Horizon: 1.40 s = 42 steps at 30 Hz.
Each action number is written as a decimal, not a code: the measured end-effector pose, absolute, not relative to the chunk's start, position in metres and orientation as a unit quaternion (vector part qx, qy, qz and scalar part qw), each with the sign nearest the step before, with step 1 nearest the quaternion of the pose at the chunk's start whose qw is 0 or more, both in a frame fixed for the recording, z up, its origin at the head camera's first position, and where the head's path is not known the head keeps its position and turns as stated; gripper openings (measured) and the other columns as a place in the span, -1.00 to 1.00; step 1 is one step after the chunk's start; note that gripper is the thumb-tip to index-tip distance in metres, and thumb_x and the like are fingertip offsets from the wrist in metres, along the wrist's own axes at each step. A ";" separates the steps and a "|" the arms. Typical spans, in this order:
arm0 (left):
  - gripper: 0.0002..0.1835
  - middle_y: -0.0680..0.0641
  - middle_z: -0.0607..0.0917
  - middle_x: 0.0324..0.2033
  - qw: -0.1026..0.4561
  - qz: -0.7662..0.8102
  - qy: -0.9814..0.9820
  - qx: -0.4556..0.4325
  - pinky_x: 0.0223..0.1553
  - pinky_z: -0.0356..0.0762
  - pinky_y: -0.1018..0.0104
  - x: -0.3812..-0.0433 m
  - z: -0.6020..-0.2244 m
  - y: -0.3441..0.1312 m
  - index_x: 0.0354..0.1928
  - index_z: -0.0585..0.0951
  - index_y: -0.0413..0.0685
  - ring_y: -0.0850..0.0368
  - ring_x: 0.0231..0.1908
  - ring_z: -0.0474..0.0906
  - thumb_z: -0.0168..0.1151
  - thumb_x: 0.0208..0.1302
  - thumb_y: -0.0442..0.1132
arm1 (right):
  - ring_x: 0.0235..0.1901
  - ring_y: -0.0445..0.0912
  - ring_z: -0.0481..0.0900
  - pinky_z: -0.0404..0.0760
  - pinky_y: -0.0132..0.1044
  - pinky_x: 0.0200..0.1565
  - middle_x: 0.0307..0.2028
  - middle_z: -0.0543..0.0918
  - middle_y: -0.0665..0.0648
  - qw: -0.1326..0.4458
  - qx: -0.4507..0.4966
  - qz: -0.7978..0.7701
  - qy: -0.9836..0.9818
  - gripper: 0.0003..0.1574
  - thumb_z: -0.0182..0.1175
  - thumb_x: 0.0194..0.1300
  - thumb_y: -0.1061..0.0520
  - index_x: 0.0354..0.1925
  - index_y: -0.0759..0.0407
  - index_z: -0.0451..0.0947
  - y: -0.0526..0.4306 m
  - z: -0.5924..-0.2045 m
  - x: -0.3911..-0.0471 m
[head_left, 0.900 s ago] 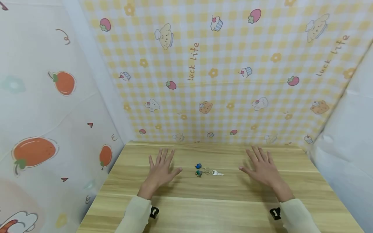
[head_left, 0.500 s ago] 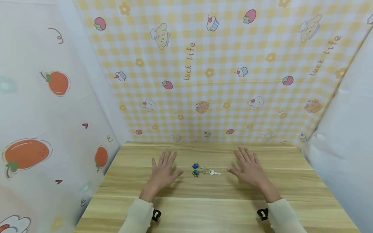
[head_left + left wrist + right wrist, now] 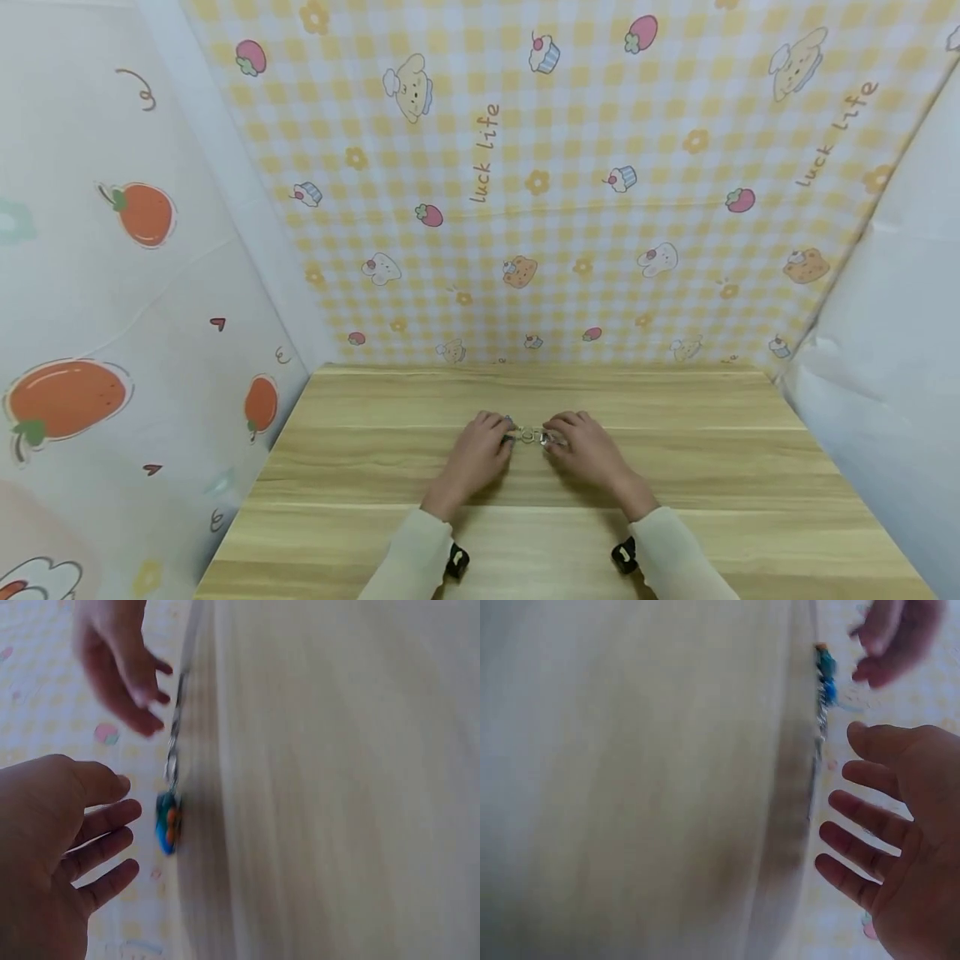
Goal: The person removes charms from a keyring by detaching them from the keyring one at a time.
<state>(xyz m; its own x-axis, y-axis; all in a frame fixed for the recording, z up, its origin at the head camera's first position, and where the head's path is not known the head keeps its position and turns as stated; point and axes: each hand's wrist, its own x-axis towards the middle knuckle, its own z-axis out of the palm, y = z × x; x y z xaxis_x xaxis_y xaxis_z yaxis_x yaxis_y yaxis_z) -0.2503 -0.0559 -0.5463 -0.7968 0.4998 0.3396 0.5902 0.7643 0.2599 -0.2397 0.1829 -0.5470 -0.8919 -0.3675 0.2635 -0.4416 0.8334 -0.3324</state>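
A bunch with one silver key [image 3: 545, 438], a metal ring [image 3: 527, 435] and blue and green charms [image 3: 168, 821] lies on the wooden table [image 3: 540, 492]. Over the charm end, my left hand [image 3: 476, 450] hides most of the charms in the head view. My right hand [image 3: 588, 450] covers part of the key from the other side. Both wrist views show loosely bent fingers with a gap to the bunch: the left hand [image 3: 67, 832] beside the charms, the right hand [image 3: 900, 810] beside the key [image 3: 814, 780]. Neither hand visibly grips anything.
Behind the table hangs a yellow checked cloth [image 3: 570, 225]. A white printed sheet [image 3: 187, 292] bounds the left side and a plain white one [image 3: 885, 350] the right. Black wrist mounts [image 3: 457, 561] show below the sleeves.
Both hands have moved inward, from flat and spread on either side of the bunch to above its two ends, with fingers now bent. The bunch has stayed about where it was.
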 end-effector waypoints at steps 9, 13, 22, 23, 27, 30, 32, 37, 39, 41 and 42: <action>-0.85 0.09 0.73 -0.01 0.123 -0.112 -0.940 -0.297 0.04 0.65 0.18 -0.256 -0.560 -0.021 0.02 0.77 0.10 0.11 0.04 0.61 0.30 0.54 -0.14 | 0.01 0.07 0.66 0.70 0.03 0.15 0.01 0.77 0.10 0.086 0.187 0.183 -0.961 -0.76 0.46 0.39 0.05 -0.01 0.06 0.77 0.169 -0.551 -0.248; -0.91 0.10 0.67 -0.07 0.123 -0.100 -0.947 -0.280 -0.07 0.59 0.18 -0.255 -0.561 -0.013 -0.07 0.75 0.13 0.12 -0.05 0.57 0.31 0.53 -0.12 | -0.06 0.04 0.65 0.73 -0.01 0.00 -0.06 0.76 0.07 0.085 0.183 0.171 -0.964 -0.84 0.49 0.35 0.07 -0.13 0.03 0.75 0.164 -0.550 -0.249; -0.92 0.09 0.69 -0.11 0.099 -0.108 -0.955 -0.257 -0.09 0.60 0.13 -0.254 -0.555 -0.008 -0.23 0.73 0.11 0.11 -0.06 0.59 0.38 0.48 -0.14 | -0.17 0.02 0.63 0.72 -0.05 -0.26 -0.19 0.71 0.03 0.093 0.191 0.158 -0.964 -0.85 0.51 0.31 0.15 -0.32 0.02 0.68 0.159 -0.547 -0.246; -0.92 0.09 0.69 -0.11 0.098 -0.111 -0.955 -0.257 -0.09 0.59 0.14 -0.254 -0.555 -0.008 -0.24 0.74 0.10 0.11 -0.07 0.59 0.38 0.48 -0.15 | -0.18 0.01 0.62 0.72 -0.07 -0.27 -0.19 0.70 0.03 0.094 0.193 0.156 -0.964 -0.85 0.51 0.32 0.15 -0.31 0.02 0.68 0.159 -0.547 -0.246; -0.89 0.11 0.71 -0.15 0.102 -0.117 -0.952 -0.263 -0.11 0.59 0.15 -0.256 -0.555 -0.009 -0.29 0.77 0.08 0.12 -0.08 0.60 0.38 0.46 -0.17 | -0.23 -0.02 0.60 0.67 -0.12 -0.33 -0.21 0.69 0.01 0.097 0.204 0.145 -0.963 -0.85 0.49 0.32 0.17 -0.32 0.03 0.67 0.160 -0.546 -0.246; -0.87 0.12 0.69 -0.20 0.102 -0.121 -0.950 -0.269 -0.12 0.58 0.16 -0.257 -0.554 -0.010 -0.31 0.76 0.09 0.12 -0.12 0.59 0.38 0.45 -0.15 | -0.28 -0.04 0.57 0.61 -0.15 -0.39 -0.25 0.66 0.00 0.092 0.209 0.142 -0.963 -0.84 0.48 0.31 0.18 -0.32 0.03 0.65 0.160 -0.543 -0.248; -0.88 0.13 0.67 -0.24 0.100 -0.124 -0.949 -0.271 -0.14 0.57 0.16 -0.257 -0.553 -0.011 -0.32 0.75 0.10 0.13 -0.13 0.58 0.40 0.44 -0.14 | -0.29 -0.05 0.56 0.58 -0.16 -0.41 -0.29 0.64 -0.01 0.086 0.208 0.148 -0.963 -0.84 0.47 0.31 0.18 -0.33 0.03 0.64 0.160 -0.542 -0.248; -0.88 0.15 0.68 -0.23 0.094 -0.128 -0.949 -0.274 -0.13 0.54 0.18 -0.258 -0.555 -0.011 -0.34 0.73 0.13 0.13 -0.08 0.58 0.41 0.42 -0.14 | -0.30 -0.07 0.60 0.57 -0.16 -0.43 -0.35 0.62 -0.03 0.084 0.199 0.169 -0.962 -0.79 0.46 0.31 0.18 -0.37 0.01 0.60 0.161 -0.540 -0.250; -0.88 0.14 0.70 -0.20 0.093 -0.124 -0.949 -0.274 -0.11 0.56 0.17 -0.258 -0.556 -0.011 -0.33 0.74 0.13 0.13 -0.06 0.60 0.40 0.43 -0.14 | -0.32 -0.09 0.60 0.57 -0.16 -0.42 -0.37 0.61 -0.05 0.082 0.196 0.175 -0.961 -0.78 0.46 0.31 0.18 -0.38 -0.01 0.59 0.162 -0.540 -0.250; -0.88 0.14 0.72 -0.18 0.092 -0.122 -0.950 -0.272 -0.08 0.59 0.16 -0.258 -0.557 -0.011 -0.32 0.75 0.13 0.13 -0.05 0.61 0.39 0.45 -0.14 | -0.35 -0.11 0.57 0.55 -0.18 -0.42 -0.39 0.59 -0.07 0.077 0.194 0.182 -0.961 -0.77 0.45 0.31 0.19 -0.39 -0.02 0.58 0.162 -0.541 -0.251; -0.88 0.14 0.72 -0.18 0.092 -0.122 -0.950 -0.271 -0.08 0.60 0.15 -0.258 -0.557 -0.012 -0.32 0.75 0.12 0.12 -0.05 0.62 0.39 0.45 -0.15 | -0.36 -0.12 0.56 0.55 -0.19 -0.42 -0.40 0.59 -0.08 0.076 0.193 0.184 -0.961 -0.77 0.45 0.31 0.19 -0.39 -0.02 0.58 0.162 -0.541 -0.251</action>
<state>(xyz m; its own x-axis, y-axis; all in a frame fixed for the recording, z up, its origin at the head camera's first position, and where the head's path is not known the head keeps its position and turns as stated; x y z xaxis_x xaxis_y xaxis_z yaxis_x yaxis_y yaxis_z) -0.2580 -0.0115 -0.5565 -0.8358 0.4933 0.2408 0.5381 0.8230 0.1819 -0.2509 0.1619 -0.5413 -0.9142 -0.3428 0.2161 -0.3984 0.8579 -0.3245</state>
